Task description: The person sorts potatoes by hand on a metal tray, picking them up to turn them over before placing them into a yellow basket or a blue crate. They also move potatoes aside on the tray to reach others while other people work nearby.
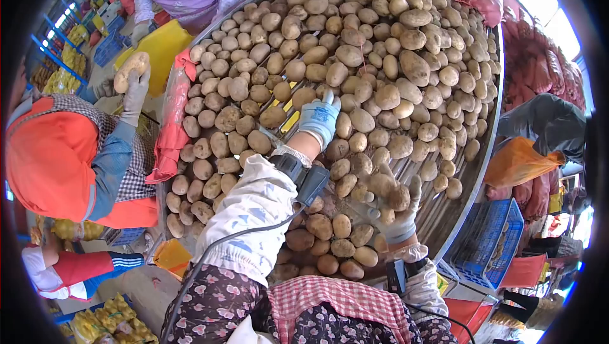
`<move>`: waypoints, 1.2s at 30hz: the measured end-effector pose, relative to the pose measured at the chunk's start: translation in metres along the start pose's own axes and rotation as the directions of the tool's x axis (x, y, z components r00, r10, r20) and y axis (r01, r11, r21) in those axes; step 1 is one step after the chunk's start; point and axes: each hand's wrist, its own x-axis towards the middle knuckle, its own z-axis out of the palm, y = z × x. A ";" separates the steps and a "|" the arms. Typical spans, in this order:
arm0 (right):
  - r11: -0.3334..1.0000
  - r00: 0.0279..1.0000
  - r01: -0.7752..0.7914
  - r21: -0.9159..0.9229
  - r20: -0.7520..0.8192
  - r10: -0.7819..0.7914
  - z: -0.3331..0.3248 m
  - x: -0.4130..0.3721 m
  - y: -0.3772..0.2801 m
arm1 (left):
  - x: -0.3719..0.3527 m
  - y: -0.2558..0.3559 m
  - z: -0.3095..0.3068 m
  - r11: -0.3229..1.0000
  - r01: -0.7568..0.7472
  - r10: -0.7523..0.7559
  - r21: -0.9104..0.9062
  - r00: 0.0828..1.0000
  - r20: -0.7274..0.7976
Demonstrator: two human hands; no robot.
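My left hand (319, 120), in a light blue and white glove, reaches over the middle of a potato heap, back upward. Its visible fingers stretch out among the potatoes, close to a round potato (304, 97); some fingertips are hard to make out. My right hand (401, 225), in a pale soiled glove, is nearer to me at the heap's front right. Fingers and thumb curve around a brown potato (399, 198). Another potato (380, 184) lies just past it, slightly blurred. Below and left of that hand, several potatoes (342, 247) rest close to my body.
A metal-rimmed sorting table (466, 217) with slats carries the heap. On the left, a co-worker in a red head covering holds a potato (131, 72); another stands at the far side by a yellow container (158, 52). A blue crate (485, 242) stands right; red sacks (539, 65) are stacked behind.
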 end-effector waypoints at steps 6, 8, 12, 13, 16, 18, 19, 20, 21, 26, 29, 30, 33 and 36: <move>0.975 0.985 -0.001 0.223 -0.166 0.039 0.053 -0.019 -0.009 | -0.011 -0.015 0.009 0.991 -0.128 0.129 0.028 0.990 -0.062; 0.992 0.986 0.013 0.125 -0.169 0.008 0.067 -0.021 -0.012 | -0.012 -0.028 -0.016 0.995 -0.066 0.052 -0.071 0.980 -0.190; 0.992 0.949 0.034 0.124 -0.314 0.007 0.070 -0.025 -0.011 | 0.001 -0.076 -0.061 0.977 0.185 -0.199 -0.110 0.972 -0.126; 0.979 0.968 0.019 0.203 -0.248 0.032 0.073 -0.025 -0.012 | 0.008 -0.087 -0.056 0.968 0.225 -0.222 -0.108 0.974 0.038; 0.959 0.979 0.014 0.284 -0.199 0.044 0.083 -0.022 -0.018 | 0.031 -0.096 -0.046 0.978 0.128 -0.182 0.164 0.909 0.376; 0.947 0.982 0.034 0.319 -0.187 0.028 0.088 -0.023 -0.022 | 0.022 -0.081 -0.052 0.959 0.172 -0.239 0.224 0.917 0.321; 0.940 0.984 0.037 0.339 -0.178 0.025 0.087 -0.029 -0.026 | 0.023 -0.082 -0.047 0.955 0.186 -0.247 0.230 0.929 0.276; 0.936 0.991 0.044 0.350 -0.132 0.003 0.087 -0.035 -0.028 | 0.032 -0.093 -0.036 0.951 0.219 -0.278 0.218 0.914 0.295; 0.956 0.991 0.066 0.285 -0.129 -0.030 0.084 -0.040 -0.032 | 0.028 -0.110 -0.020 0.983 0.129 -0.149 0.134 0.978 0.149; 0.915 0.990 0.091 0.394 -0.139 -0.038 0.068 -0.097 -0.041 | 0.037 -0.207 0.027 0.916 0.005 0.064 -0.402 0.985 0.157; 0.923 0.958 0.133 0.361 -0.285 -0.026 0.080 -0.139 -0.041 | 0.004 -0.200 0.009 0.784 -0.309 0.111 -0.538 0.923 -0.369; 0.907 0.970 0.136 0.399 -0.241 -0.040 0.077 -0.155 -0.039 | -0.020 -0.177 -0.015 0.560 -0.079 -0.096 -0.824 0.982 -0.160; 0.928 0.964 0.149 0.342 -0.259 -0.059 0.064 -0.202 -0.026 | -0.110 -0.082 -0.049 0.239 0.162 -0.102 -0.958 0.985 0.141; 0.937 0.914 0.208 0.280 -0.396 -0.084 0.041 -0.249 -0.032 | -0.172 -0.002 -0.028 0.791 -0.077 0.068 -0.607 0.997 -0.039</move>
